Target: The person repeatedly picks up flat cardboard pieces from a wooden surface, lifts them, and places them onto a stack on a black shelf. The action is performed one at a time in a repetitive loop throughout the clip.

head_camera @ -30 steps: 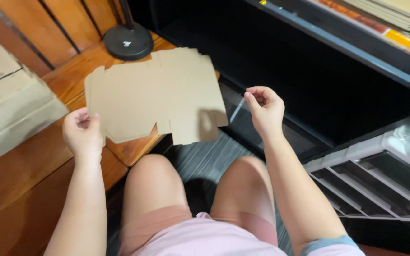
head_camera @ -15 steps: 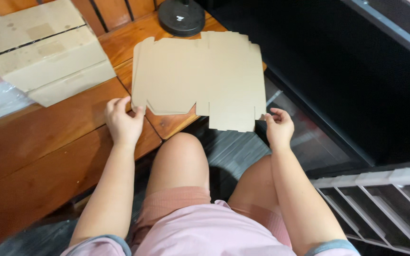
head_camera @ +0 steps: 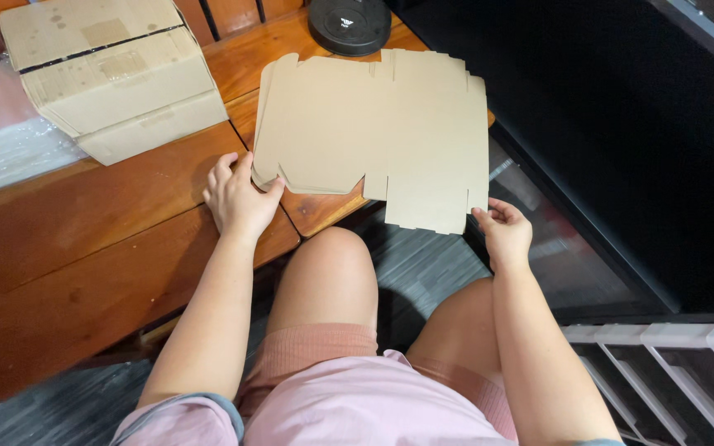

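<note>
Two hands are on one flat, unfolded cardboard blank, which lies partly on the wooden bench ahead of my left hand and juts off the bench edge toward my right. I judge it light and thin, stiff enough to hold its shape across the gap but ready to bend along its scored lines, so the sound places to take it are the outer edges and corners, not the small flaps.

My left hand rests on the bench with fingers loosely spread, thumb and forefinger pinching the near left corner of the blank. My right hand is off the bench, over my knee, its fingertips closed on the near right corner of the overhanging panel.

Beyond my left hand sits a taped cardboard box with clear plastic wrap beside it. Past the blank's far edge stands a round black base. Below my right hand are grey plastic drawers.
</note>
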